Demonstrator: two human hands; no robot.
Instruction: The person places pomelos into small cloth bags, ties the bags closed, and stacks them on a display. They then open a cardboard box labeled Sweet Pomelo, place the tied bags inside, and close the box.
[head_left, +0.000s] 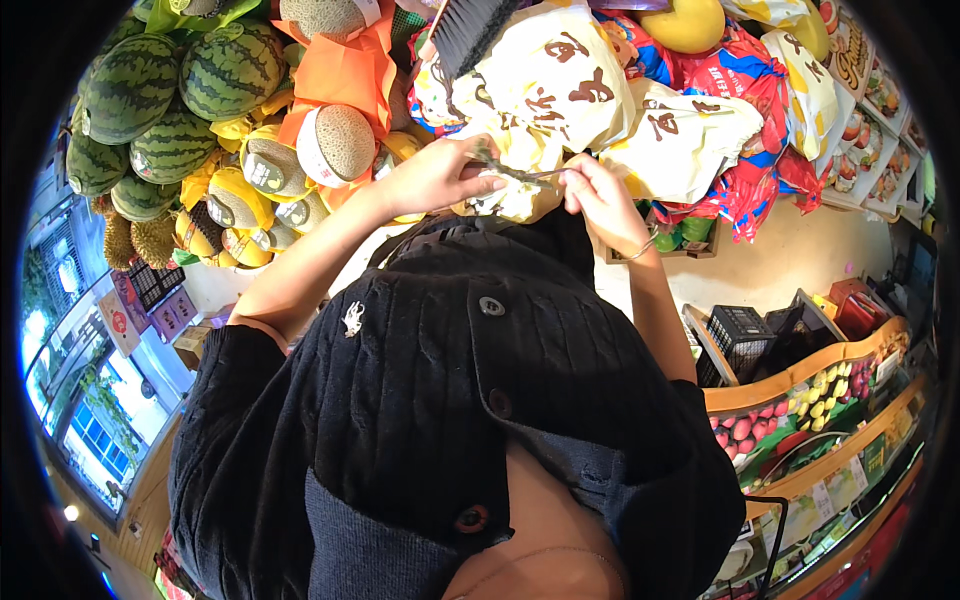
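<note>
A thin, dark greenish stem or strip (525, 176) stretches between my two hands, above a cream plastic bag (559, 75) printed with brown characters. My left hand (450, 176) grips its thicker, frayed-looking end between thumb and fingers. The other end is pinched in the fingertips of my right hand (600, 199), whose wrist wears a bracelet. Whether it is plant or plastic is too small to tell. Crumpled cream film (517, 204) lies under my hands. Just right of them rests a second cream bag (667, 131).
Watermelons (131, 86) are piled at the left, beside netted melons (336, 144) in orange and yellow wrapping. A black-bristled brush (471, 37) lies at the top. Red-and-blue bags (739, 86) and a yellow melon (682, 22) sit to the right. Black crates (739, 337) stand lower right.
</note>
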